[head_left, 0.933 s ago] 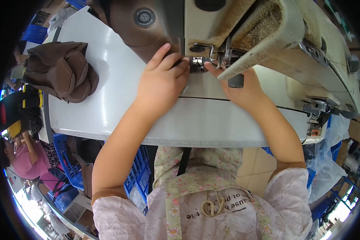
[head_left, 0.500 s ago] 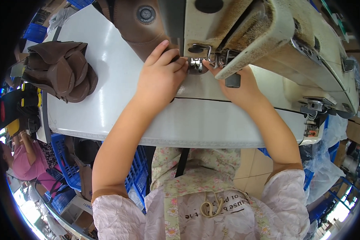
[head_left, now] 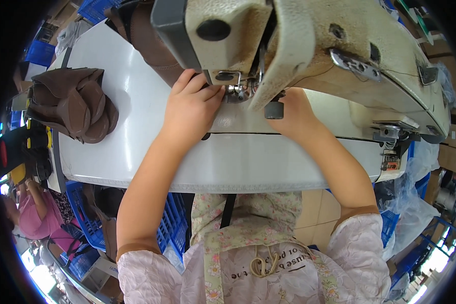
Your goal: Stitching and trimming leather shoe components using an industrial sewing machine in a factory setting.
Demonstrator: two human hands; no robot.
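We see the white table (head_left: 137,131) first, then the cream sewing machine (head_left: 334,61) standing along its right part. The brown leather piece (head_left: 154,43) lies toward the table's far edge, partly hidden behind the machine; a brown leather stack (head_left: 76,104) sits by the left edge. Our left hand (head_left: 192,109), fingers narrowly spaced, touches the piece's near end beside the presser foot (head_left: 234,94); whether it grips, we cannot tell. Our right hand's (head_left: 295,114) fingers are hidden, their hold unclear.

1. Pale top (head_left: 295,265): dark printed lettering across chest, inverted in view, interrupted by beige cord (head_left: 264,262).
2. White carton (head_left: 105,267), lower left: short dark lettering.
3. Worktop (head_left: 258,189) front edge: ruler graduations, numerals illegible.
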